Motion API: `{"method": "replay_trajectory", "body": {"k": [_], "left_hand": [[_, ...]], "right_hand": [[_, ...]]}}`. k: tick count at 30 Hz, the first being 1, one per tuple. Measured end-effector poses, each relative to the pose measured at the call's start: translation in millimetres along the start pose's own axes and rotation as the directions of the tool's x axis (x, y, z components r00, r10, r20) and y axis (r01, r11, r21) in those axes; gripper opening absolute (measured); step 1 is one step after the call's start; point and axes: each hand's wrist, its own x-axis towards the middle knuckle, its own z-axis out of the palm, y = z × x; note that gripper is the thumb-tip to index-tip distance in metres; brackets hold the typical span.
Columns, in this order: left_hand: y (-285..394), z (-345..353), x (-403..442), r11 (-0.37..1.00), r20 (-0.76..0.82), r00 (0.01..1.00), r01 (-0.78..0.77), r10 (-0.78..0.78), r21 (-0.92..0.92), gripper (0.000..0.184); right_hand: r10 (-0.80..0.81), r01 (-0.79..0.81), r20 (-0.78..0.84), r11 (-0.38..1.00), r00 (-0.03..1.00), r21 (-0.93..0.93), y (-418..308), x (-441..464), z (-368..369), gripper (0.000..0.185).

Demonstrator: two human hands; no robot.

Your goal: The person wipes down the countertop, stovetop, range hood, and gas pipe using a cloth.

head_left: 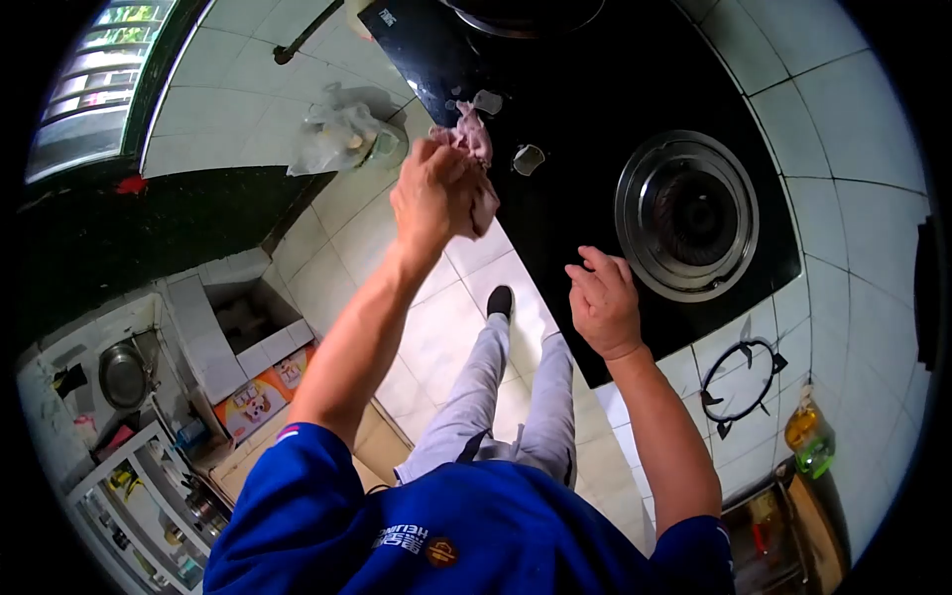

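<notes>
My left hand [431, 193] is closed round a crumpled pink cloth [470, 139], at the front edge of the black glass cooktop [555, 238]. Part of the cloth hangs below the fingers. Just beyond it are two control knobs, a near knob [528, 160] and a far knob [487, 101], with whitish wet patches around the far one. Over the cooktop's near right corner is my right hand [603, 302], with nothing in it and its fingers loosely bent and apart. To its right sits a round metal burner [640, 213] without a pan support on it.
A black pan-support ring [706, 392] lies on the white tiles right of the cooktop. Nearby stands a bottle of yellow liquid [801, 428]. At the left are a plastic bag [332, 139], a barred window [99, 89] and a shelf rack [129, 496]. A second burner is at the top edge.
</notes>
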Motion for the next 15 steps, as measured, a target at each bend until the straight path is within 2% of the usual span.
{"method": "replay_trajectory", "body": {"k": [2, 5, 8, 9, 10, 12, 15], "left_hand": [[-1, 0, 6, 0.998, 0.010, 1.000, 0.024, -0.024, -0.059, 0.022], [-7, 4, 55, 0.993, -0.006, 0.994, 0.110, -0.110, -0.035, 0.024], [-7, 8, 89, 0.997, -0.071, 0.997, -0.006, 0.012, 0.080, 0.025], [-11, 10, 88, 0.992, -0.015, 0.998, 0.054, -0.053, 0.115, 0.033], [-10, 7, 77, 0.991, -0.016, 0.998, 0.056, -0.055, 0.118, 0.033], [-4, 0, 46, 0.994, 0.093, 0.991, 0.086, -0.093, 0.072, 0.025], [-4, -4, 27, 0.994, 0.124, 0.992, -0.004, -0.010, 0.112, 0.027]], "right_hand": [[0.000, -0.001, -0.009, 1.000, 1.000, -0.029, 0, 2, -1, 0.024], [-0.011, 0.010, -0.007, 1.000, 1.000, -0.027, 1, 2, 0, 0.023], [-0.023, 0.022, -0.020, 0.999, 1.000, -0.044, 1, 2, 0, 0.023], [-0.018, 0.017, -0.019, 0.999, 1.000, -0.043, 0, -1, 0, 0.023], [-0.007, 0.007, -0.009, 0.999, 1.000, -0.032, 0, -2, 0, 0.024], [-0.007, 0.006, -0.018, 1.000, 1.000, -0.025, 4, 3, 0, 0.024], [-0.006, 0.006, -0.022, 1.000, 1.000, -0.004, 3, 0, 1, 0.026]]}}
